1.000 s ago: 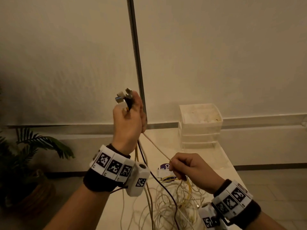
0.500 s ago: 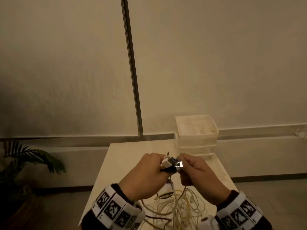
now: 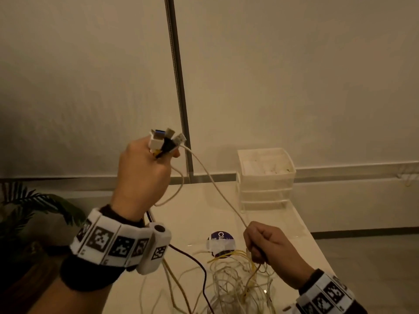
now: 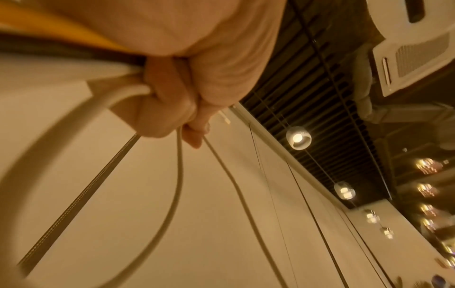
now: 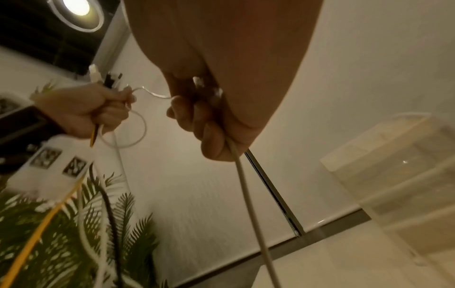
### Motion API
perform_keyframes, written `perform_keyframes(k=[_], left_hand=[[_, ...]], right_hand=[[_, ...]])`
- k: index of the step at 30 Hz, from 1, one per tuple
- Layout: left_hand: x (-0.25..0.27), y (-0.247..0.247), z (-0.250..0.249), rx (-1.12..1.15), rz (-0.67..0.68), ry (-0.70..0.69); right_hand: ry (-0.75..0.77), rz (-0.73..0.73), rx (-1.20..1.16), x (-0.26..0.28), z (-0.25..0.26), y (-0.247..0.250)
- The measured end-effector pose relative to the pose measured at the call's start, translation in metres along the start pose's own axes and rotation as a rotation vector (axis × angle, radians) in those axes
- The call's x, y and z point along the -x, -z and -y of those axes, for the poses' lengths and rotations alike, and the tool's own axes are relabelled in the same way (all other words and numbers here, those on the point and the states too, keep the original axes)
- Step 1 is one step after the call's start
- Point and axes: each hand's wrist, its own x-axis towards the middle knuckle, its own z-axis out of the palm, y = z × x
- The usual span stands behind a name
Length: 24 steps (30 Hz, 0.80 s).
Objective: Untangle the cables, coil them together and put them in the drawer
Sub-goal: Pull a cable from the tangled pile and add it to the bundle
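Note:
My left hand [image 3: 145,168] is raised above the table and grips a bunch of cable ends, their plugs [image 3: 165,139] sticking up out of the fist. White, yellow and dark cables run out of that hand [image 4: 172,109] in the left wrist view. A white cable [image 3: 217,189] stretches from the plugs down to my right hand [image 3: 263,243], which is curled round it low over the table. The same cable [image 5: 248,194] leaves that hand's fingers [image 5: 197,124] in the right wrist view. A tangle of white and yellow cables [image 3: 235,282] lies on the table under my right hand.
A translucent white drawer unit [image 3: 265,177] stands at the back right of the white table [image 3: 195,200]. A purple round sticker with tape [image 3: 220,242] lies mid-table. A metal pole [image 3: 179,87] rises behind. A potted palm [image 3: 27,211] stands left of the table.
Half a second ago both hands met low over the table at the plugs. Now the left hand has risen with the plugs, and the right hand has slid down the white cable.

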Motion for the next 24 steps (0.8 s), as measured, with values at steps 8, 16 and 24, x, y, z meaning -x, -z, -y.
perform_keyframes(k=[8, 16, 24], left_hand=[[0.03, -0.015, -0.006, 0.023, 0.334, -0.065], [0.056, -0.047, 0.0, -0.129, 0.455, -0.132], [0.014, 0.001, 0.0, 0.081, -0.09, -0.011]], right_hand=[[0.014, -0.028, -0.019, -0.011, 0.023, -0.01], [0.154, 0.055, 0.009, -0.023, 0.056, -0.01], [0.089, 0.091, 0.122, -0.01, -0.001, -0.02]])
